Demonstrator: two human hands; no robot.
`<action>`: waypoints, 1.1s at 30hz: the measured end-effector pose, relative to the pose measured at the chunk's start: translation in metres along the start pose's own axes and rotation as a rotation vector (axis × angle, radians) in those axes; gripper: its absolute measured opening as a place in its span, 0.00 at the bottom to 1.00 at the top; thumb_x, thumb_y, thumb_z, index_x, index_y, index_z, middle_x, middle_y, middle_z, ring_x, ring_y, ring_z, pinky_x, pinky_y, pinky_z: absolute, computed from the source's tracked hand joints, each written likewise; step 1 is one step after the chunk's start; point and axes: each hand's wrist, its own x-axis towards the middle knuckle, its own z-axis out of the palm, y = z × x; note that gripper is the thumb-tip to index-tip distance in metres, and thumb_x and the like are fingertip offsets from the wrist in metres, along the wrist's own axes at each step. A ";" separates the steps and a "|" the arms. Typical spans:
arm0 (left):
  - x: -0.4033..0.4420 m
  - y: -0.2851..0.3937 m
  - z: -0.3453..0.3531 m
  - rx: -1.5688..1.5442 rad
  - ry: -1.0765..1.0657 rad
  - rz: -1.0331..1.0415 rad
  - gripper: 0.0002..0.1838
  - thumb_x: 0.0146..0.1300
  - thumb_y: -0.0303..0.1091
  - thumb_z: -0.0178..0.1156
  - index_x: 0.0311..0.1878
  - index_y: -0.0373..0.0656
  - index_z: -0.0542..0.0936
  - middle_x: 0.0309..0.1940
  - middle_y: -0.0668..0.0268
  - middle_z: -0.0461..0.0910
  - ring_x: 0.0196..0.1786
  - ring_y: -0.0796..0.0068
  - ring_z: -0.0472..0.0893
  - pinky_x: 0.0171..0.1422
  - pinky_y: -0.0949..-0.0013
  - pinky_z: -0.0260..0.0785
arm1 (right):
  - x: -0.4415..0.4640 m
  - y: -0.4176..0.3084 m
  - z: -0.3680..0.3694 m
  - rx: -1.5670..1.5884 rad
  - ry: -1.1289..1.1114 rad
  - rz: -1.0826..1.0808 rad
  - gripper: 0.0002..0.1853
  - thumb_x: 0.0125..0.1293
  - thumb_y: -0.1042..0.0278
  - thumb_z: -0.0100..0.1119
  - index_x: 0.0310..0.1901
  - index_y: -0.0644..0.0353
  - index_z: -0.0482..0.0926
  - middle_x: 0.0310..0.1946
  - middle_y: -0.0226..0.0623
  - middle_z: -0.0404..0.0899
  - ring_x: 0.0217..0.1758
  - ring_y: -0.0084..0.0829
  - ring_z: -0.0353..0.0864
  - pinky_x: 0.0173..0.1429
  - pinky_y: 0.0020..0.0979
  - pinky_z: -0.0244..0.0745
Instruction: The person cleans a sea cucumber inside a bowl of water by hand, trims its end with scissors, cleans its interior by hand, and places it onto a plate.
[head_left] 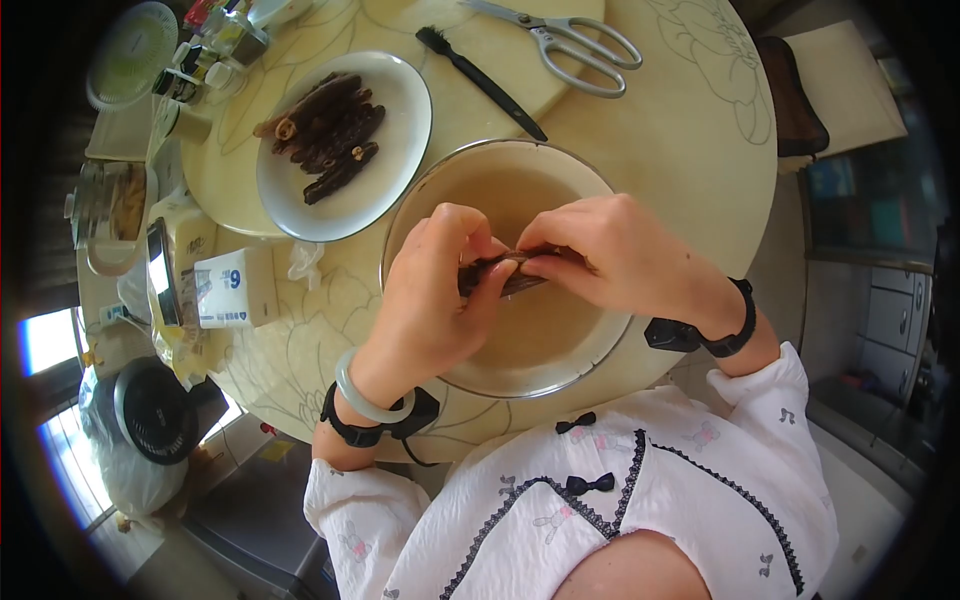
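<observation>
Over the enamel basin [425, 180] of cloudy brown water, both hands hold one dark brown, wrinkled, elongated piece [526, 284]. My left hand [432, 275] pinches it between thumb and fingers from the left. From the other side, my right hand [620, 252] grips it with the fingertips close to the left thumb. The fingers cover most of the piece, so its kind is unclear. Several similar dark, wrinkled pieces lie on a white plate [398, 105] beyond the basin; one has a pale, hollow-looking end.
A black brush [485, 85] and grey-handled scissors [575, 45] lie beyond the basin. At left are a white box [225, 290], a crumpled tissue [305, 262] and a glass pot [115, 205]. Small jars [210, 65] stand at the far left. A chair [795, 100] is at right.
</observation>
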 end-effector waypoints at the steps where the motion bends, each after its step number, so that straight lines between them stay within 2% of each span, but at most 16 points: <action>1: 0.000 0.000 0.000 0.000 -0.003 0.002 0.18 0.55 0.19 0.67 0.45 0.40 0.69 0.34 0.59 0.77 0.38 0.55 0.78 0.43 0.59 0.71 | -0.001 0.000 0.001 0.000 0.002 0.002 0.07 0.63 0.69 0.65 0.40 0.61 0.82 0.31 0.39 0.84 0.33 0.40 0.82 0.38 0.36 0.77; 7: 0.002 0.001 -0.002 -0.086 0.000 -0.001 0.17 0.56 0.18 0.66 0.43 0.38 0.68 0.33 0.57 0.77 0.36 0.56 0.81 0.41 0.62 0.74 | -0.005 0.000 0.007 -0.025 0.076 -0.018 0.06 0.63 0.75 0.62 0.42 0.62 0.81 0.33 0.43 0.84 0.36 0.44 0.84 0.41 0.38 0.78; 15: 0.000 0.001 -0.004 -0.077 0.016 -0.054 0.17 0.58 0.20 0.66 0.43 0.39 0.67 0.31 0.57 0.80 0.35 0.57 0.82 0.41 0.65 0.74 | -0.008 -0.001 0.006 0.051 0.109 -0.010 0.14 0.60 0.83 0.57 0.48 0.64 0.81 0.38 0.44 0.84 0.39 0.42 0.85 0.43 0.35 0.81; 19: 0.001 0.002 -0.006 -0.075 0.001 -0.031 0.17 0.58 0.20 0.66 0.43 0.39 0.67 0.31 0.57 0.80 0.35 0.58 0.82 0.42 0.64 0.74 | -0.008 0.000 0.005 0.086 0.100 -0.005 0.16 0.60 0.83 0.57 0.50 0.63 0.81 0.39 0.44 0.85 0.40 0.42 0.86 0.45 0.34 0.81; 22: 0.000 0.006 -0.007 -0.053 -0.010 -0.047 0.16 0.59 0.21 0.66 0.43 0.39 0.68 0.31 0.57 0.79 0.35 0.57 0.83 0.41 0.64 0.75 | -0.009 0.001 0.003 0.106 0.081 0.020 0.14 0.60 0.80 0.56 0.49 0.63 0.80 0.39 0.46 0.84 0.42 0.47 0.84 0.48 0.39 0.80; 24: 0.001 0.015 -0.009 -0.020 -0.091 -0.139 0.18 0.60 0.16 0.64 0.44 0.40 0.64 0.33 0.59 0.81 0.39 0.76 0.80 0.47 0.73 0.71 | -0.010 0.000 0.000 0.029 0.033 0.037 0.18 0.60 0.82 0.57 0.53 0.62 0.79 0.39 0.45 0.85 0.41 0.42 0.86 0.47 0.36 0.81; 28: 0.002 0.004 -0.011 0.170 -0.050 -0.021 0.17 0.60 0.17 0.64 0.44 0.40 0.66 0.35 0.58 0.82 0.38 0.73 0.82 0.46 0.72 0.72 | -0.012 0.006 -0.003 -0.116 0.044 0.096 0.17 0.60 0.80 0.59 0.52 0.62 0.79 0.37 0.45 0.84 0.40 0.44 0.85 0.46 0.38 0.80; 30: 0.003 0.004 -0.008 0.177 -0.037 0.030 0.17 0.53 0.19 0.66 0.42 0.42 0.69 0.31 0.62 0.76 0.35 0.54 0.78 0.42 0.58 0.69 | -0.013 0.004 -0.003 -0.187 0.016 0.054 0.17 0.59 0.79 0.60 0.51 0.61 0.79 0.35 0.44 0.84 0.39 0.45 0.84 0.44 0.38 0.80; 31: 0.004 0.004 -0.007 0.176 -0.037 0.030 0.17 0.53 0.19 0.66 0.42 0.42 0.69 0.31 0.62 0.76 0.35 0.54 0.78 0.42 0.58 0.69 | -0.013 0.003 -0.002 -0.187 0.016 0.055 0.17 0.59 0.79 0.60 0.51 0.61 0.79 0.35 0.44 0.84 0.39 0.45 0.84 0.44 0.38 0.80; 33: 0.006 0.002 -0.004 0.344 -0.070 0.194 0.16 0.54 0.21 0.65 0.41 0.44 0.70 0.30 0.64 0.76 0.35 0.57 0.78 0.44 0.60 0.68 | -0.010 0.001 0.001 -0.399 -0.153 0.088 0.17 0.57 0.78 0.61 0.50 0.61 0.80 0.34 0.42 0.83 0.39 0.44 0.84 0.44 0.37 0.80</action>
